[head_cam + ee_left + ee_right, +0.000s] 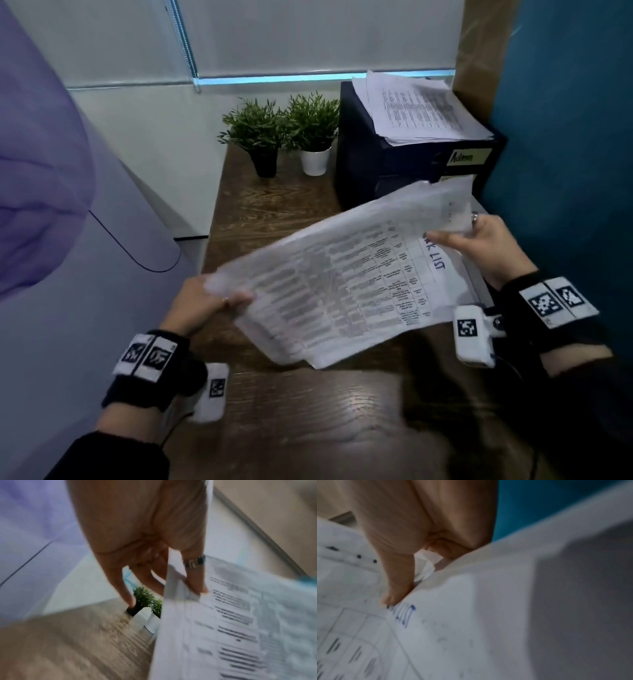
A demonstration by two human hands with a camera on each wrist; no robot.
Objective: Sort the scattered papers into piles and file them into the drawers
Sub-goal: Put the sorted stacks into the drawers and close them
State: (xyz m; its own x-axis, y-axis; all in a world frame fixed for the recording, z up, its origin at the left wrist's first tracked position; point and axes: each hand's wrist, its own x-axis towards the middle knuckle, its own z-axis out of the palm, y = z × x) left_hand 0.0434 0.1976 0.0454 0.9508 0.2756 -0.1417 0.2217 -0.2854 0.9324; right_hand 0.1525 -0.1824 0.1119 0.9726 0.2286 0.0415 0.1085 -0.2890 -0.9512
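Note:
A stack of printed papers point(346, 277) with tables and blue handwriting hangs above the wooden desk point(274, 219), held at both ends. My left hand point(209, 301) pinches its left edge, thumb on top; in the left wrist view the papers point(240, 622) sit between that thumb and the fingers point(197, 582). My right hand point(479, 240) grips the right end, its thumb pressing by the handwriting point(406, 615). A dark drawer unit point(404, 164) with labelled fronts stands at the back right, another paper pile point(418, 109) on top of it.
Two small potted plants point(284, 133) stand at the back of the desk beside the drawer unit. A teal partition point(565, 137) closes the right side. A white and lilac surface point(68, 240) borders the desk on the left.

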